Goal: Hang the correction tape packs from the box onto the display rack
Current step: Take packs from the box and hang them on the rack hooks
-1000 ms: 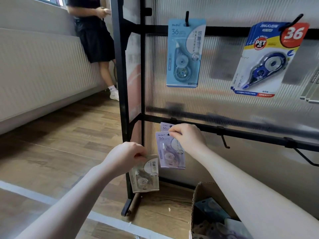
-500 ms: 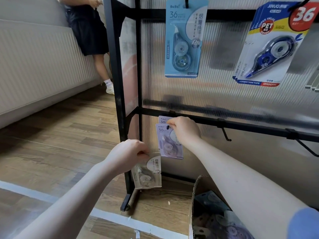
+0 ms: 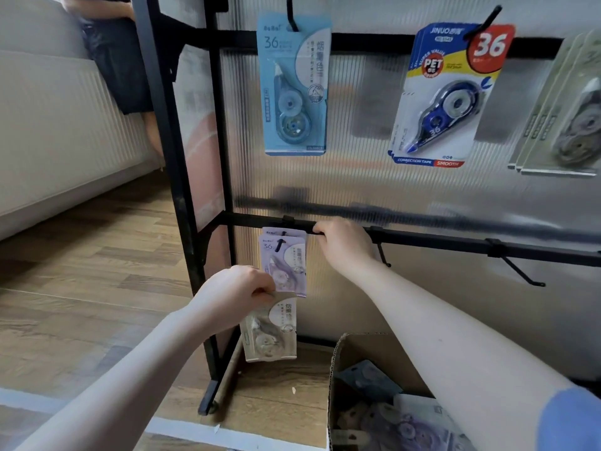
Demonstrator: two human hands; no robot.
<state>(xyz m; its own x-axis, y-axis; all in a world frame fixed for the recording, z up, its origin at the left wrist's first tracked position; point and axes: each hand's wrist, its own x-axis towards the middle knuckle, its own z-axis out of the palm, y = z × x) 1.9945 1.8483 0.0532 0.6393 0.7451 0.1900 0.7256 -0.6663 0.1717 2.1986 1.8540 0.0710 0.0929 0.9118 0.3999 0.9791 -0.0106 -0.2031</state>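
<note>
At lower centre the left hand (image 3: 237, 292) pinches a grey pack (image 3: 271, 330) while the right hand (image 3: 344, 244) curls on the rail (image 3: 429, 240); lift its hole squarely onto the hook (image 3: 280, 244) holding purple packs (image 3: 286, 265).

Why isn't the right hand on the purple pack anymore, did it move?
Yes. The right hand left the purple pack and shifted right along the lower black bar, which it now grips.

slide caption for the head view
Left hand holds a beige pack below hung purple packs; right hand grips the rail.
</note>
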